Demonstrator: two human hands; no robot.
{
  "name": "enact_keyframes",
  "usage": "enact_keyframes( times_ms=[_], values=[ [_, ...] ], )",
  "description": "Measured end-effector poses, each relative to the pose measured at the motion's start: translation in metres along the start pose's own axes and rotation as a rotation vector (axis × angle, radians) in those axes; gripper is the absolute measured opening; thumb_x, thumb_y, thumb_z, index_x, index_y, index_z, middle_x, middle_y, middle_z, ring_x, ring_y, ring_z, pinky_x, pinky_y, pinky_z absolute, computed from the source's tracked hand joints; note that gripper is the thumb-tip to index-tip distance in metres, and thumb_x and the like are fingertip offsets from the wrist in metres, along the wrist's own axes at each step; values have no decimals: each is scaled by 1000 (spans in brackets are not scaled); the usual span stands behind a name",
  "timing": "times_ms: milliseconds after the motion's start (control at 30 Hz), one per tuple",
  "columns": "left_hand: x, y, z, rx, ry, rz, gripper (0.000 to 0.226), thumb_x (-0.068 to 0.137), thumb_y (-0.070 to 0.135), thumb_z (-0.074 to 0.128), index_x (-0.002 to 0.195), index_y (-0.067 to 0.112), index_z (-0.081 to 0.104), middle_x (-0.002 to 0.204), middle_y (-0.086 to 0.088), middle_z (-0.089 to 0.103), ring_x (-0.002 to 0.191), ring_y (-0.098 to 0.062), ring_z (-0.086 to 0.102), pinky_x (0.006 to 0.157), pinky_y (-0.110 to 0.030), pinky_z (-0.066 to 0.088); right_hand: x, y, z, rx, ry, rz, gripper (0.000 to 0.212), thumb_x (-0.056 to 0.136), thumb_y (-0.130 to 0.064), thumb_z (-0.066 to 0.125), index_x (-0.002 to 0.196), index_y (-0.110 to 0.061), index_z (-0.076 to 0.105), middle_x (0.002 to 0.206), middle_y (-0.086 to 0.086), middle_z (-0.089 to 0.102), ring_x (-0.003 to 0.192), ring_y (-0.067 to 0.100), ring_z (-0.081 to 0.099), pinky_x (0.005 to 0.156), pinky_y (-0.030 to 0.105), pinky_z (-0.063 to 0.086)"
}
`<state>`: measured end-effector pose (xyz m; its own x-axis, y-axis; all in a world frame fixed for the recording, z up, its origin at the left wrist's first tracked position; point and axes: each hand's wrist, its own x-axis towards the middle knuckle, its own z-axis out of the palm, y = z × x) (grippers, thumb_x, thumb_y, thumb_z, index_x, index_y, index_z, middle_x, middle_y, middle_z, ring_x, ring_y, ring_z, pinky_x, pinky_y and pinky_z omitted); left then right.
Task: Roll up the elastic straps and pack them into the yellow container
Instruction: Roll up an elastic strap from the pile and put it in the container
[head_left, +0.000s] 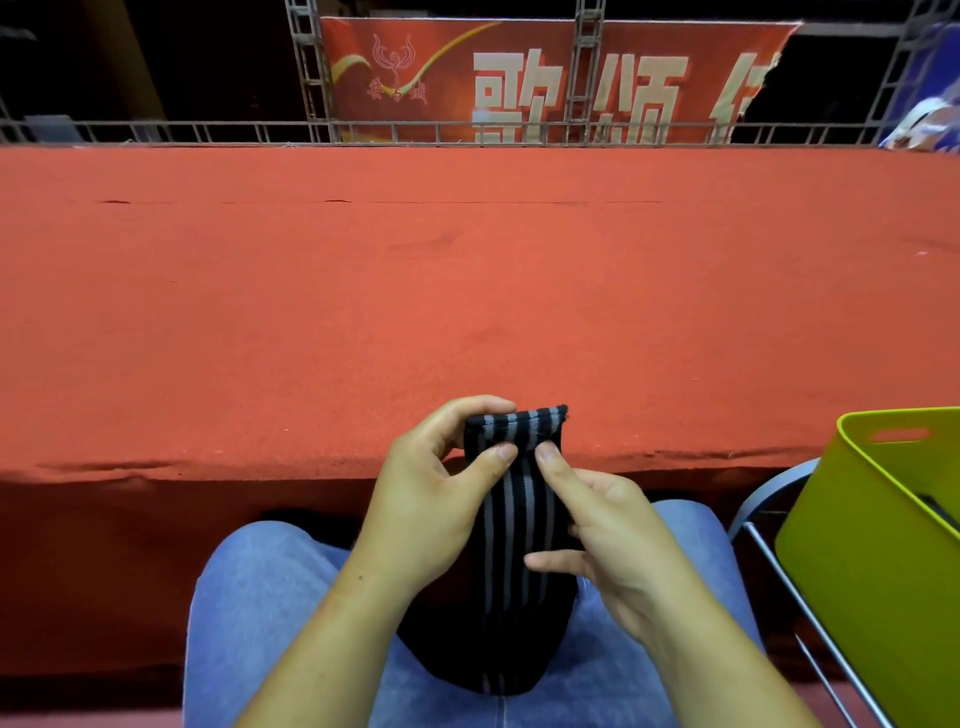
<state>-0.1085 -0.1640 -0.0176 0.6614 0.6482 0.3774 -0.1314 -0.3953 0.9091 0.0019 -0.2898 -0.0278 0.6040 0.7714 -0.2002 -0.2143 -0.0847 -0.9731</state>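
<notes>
Rolling stage, by the look of it, and early in it: only a first short fold turned over at the top end of the black elastic strap with grey stripes (511, 514). Held low in the middle of the view, above a lap in blue jeans (270, 597).

Clamped from both sides. Left hand (426, 499) at 9 o'clock of the strap, fingers curled over the folded top edge, thumb (498, 454) pressed on the striped face. Right hand (618, 545) at 3 o'clock, thumb (548, 452) pinching the same face just beside the left thumb, other fingers tucked along the strap's right edge. Neither hand apart from the fabric.

Running from the grip toward 6 o'clock: the unrolled length, draped between the thighs and bunched in a dark heap on the lap. Most of the strap not yet wound.

Next move, as judged: turn the fold over on itself again, keep thumb tension against spring-back, feed slack up from the lap. Probably calls for level edges, to avoid a coned roll.

After that, over to the yellow container (872, 530), at 3 o'clock of the hands and well apart from them, resting on a metal-framed chair (763, 493). Something dark inside near its right edge; impossible to tell what. At 12 o'clock beyond the hands, a red carpeted platform (467, 286).
</notes>
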Motion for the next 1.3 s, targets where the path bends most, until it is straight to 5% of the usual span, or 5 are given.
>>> enact_keyframes(
  times_ms=[233,500,633,967,1300],
  values=[
    [2,-3,0,18,-4,31,34,92,-2,71,101,31,75,101,14,76,103,-5,70,92,-22,54,0,0,2,39,13,-41,39,103,-44,55,109,-15,81,103,6,82,101,19,77,75,38,58],
    [1,-5,3,65,-63,102,42,89,-12,68,97,29,76,110,14,75,115,-9,69,100,-24,52,1,-2,5,35,34,-38,68,82,-77,53,114,-24,81,109,2,81,106,17,76,74,36,58],
    [-3,-5,7,87,-108,107,45,88,-13,64,104,29,73,116,14,72,122,-12,65,105,-26,48,4,-3,7,48,74,-31,48,100,-58,53,111,-20,79,104,5,81,100,20,76,72,38,57],
    [-16,-2,22,1,-165,-36,52,100,29,67,139,50,40,133,28,54,124,-1,59,96,-11,46,9,4,10,7,58,-69,39,109,-44,39,120,-28,73,111,-1,80,110,21,75,93,55,61],
    [-8,-5,2,1,-186,-133,56,93,59,54,146,51,40,114,24,68,109,6,66,90,-7,45,7,12,9,-74,16,-180,33,110,-44,45,122,-32,72,111,-1,79,101,19,76,66,35,56]
  ],
)
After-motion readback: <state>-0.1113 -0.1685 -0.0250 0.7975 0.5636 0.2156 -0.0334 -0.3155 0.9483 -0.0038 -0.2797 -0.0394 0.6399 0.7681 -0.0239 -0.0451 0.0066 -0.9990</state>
